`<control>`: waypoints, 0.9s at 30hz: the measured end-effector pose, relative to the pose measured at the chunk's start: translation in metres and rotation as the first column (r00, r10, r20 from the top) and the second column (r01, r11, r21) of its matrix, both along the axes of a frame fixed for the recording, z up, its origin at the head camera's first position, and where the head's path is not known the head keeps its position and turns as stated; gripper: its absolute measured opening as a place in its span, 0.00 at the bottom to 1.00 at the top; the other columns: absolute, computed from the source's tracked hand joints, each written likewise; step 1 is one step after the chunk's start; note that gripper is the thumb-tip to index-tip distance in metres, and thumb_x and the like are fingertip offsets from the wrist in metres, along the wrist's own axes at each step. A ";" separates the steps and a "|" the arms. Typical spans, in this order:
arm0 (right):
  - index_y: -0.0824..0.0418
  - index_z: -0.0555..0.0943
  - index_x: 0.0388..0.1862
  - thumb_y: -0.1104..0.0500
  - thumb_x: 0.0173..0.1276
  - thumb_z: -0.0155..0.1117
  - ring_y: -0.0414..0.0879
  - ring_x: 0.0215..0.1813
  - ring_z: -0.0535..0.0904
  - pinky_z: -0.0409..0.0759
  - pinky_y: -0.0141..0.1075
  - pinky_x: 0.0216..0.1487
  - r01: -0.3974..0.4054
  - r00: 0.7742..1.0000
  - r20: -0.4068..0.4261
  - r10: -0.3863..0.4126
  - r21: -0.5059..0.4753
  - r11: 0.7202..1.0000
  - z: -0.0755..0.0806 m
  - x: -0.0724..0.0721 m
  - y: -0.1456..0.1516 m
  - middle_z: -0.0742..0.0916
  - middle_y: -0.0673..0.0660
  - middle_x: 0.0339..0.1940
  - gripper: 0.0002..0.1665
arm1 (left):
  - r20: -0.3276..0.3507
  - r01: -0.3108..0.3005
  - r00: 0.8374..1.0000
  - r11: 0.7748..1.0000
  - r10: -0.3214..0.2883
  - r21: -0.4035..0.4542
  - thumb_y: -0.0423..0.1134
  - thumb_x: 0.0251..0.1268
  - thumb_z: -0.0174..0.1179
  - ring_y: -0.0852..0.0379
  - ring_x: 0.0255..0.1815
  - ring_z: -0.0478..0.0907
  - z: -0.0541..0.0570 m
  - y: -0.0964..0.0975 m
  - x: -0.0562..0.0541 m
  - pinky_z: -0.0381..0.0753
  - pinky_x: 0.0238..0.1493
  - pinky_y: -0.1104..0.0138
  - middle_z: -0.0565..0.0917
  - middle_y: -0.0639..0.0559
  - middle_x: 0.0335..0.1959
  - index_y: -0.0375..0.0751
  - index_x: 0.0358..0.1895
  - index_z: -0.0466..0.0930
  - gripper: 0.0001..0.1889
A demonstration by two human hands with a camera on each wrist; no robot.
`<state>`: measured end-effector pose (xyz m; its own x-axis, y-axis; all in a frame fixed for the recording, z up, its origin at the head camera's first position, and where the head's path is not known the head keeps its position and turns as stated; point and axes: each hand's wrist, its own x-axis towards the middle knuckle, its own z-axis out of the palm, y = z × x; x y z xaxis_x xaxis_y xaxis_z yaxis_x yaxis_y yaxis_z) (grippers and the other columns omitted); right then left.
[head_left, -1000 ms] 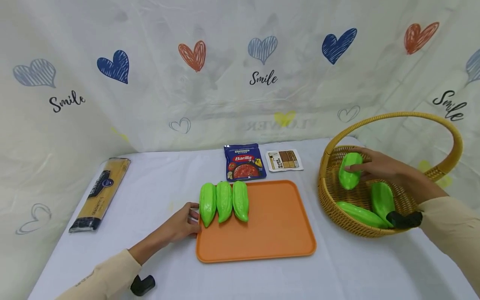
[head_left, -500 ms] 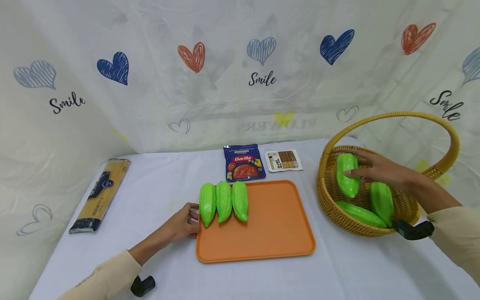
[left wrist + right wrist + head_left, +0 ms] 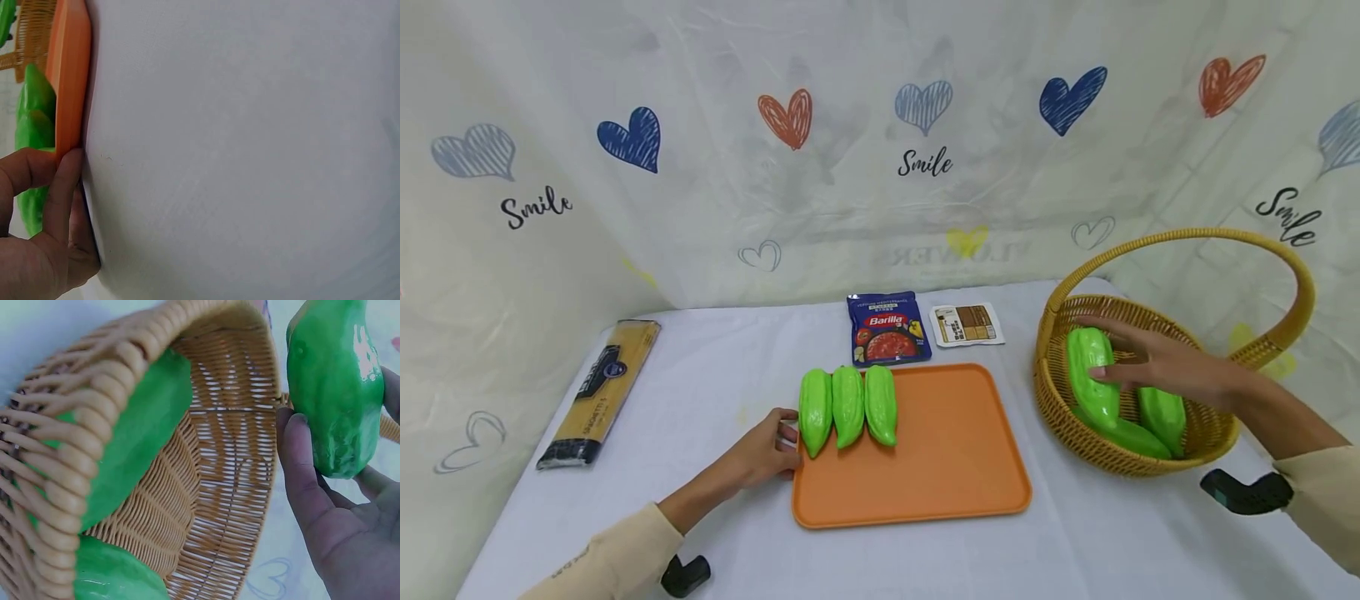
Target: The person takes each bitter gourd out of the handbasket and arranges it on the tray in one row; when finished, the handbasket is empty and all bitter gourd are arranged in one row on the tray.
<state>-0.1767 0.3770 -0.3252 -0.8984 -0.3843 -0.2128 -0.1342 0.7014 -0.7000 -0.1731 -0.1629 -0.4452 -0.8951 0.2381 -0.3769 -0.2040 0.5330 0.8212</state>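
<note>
My right hand (image 3: pixel 1183 367) holds a long, glossy green fruit (image 3: pixel 1092 375) with blunt ridges, its thumb on one side and fingers on the other. That fruit is at the left side of the wicker basket (image 3: pixel 1075 454), over two similar ones, which show in the right wrist view as a larger green fruit (image 3: pixel 140 444) and a partly seen green fruit (image 3: pixel 119 575). The left hand (image 3: pixel 767 450) pinches the left rim of the orange tray (image 3: pixel 955 467), fingertips meeting at the edge in the left wrist view. Three green fruits (image 3: pixel 847 408) lie side by side at the tray's left.
Behind the tray lie a blue Barilla sauce pouch (image 3: pixel 889 327) and a small white packet (image 3: pixel 967 324). A spaghetti pack (image 3: pixel 601 392) lies at the far left. The basket's tall arched handle (image 3: pixel 1187 233) rises beside the right arm. A printed curtain closes off the back.
My right hand and its green fruit have moved slightly leftward and lower, nearer the basket's front. The right sleeve has shifted toward me. My left hand stays at the tray's rim.
</note>
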 end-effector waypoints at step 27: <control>0.44 0.58 0.79 0.52 0.72 0.63 0.70 0.68 0.71 0.80 0.54 0.56 -0.079 0.993 0.076 0.086 -0.090 0.993 -0.005 0.020 -0.046 0.66 0.67 0.75 0.40 | 0.001 -0.009 1.000 1.000 0.009 -0.006 0.25 0.51 0.66 0.54 0.43 0.80 -0.001 0.000 0.000 0.88 0.38 0.62 0.74 0.42 0.49 0.32 0.70 0.62 0.39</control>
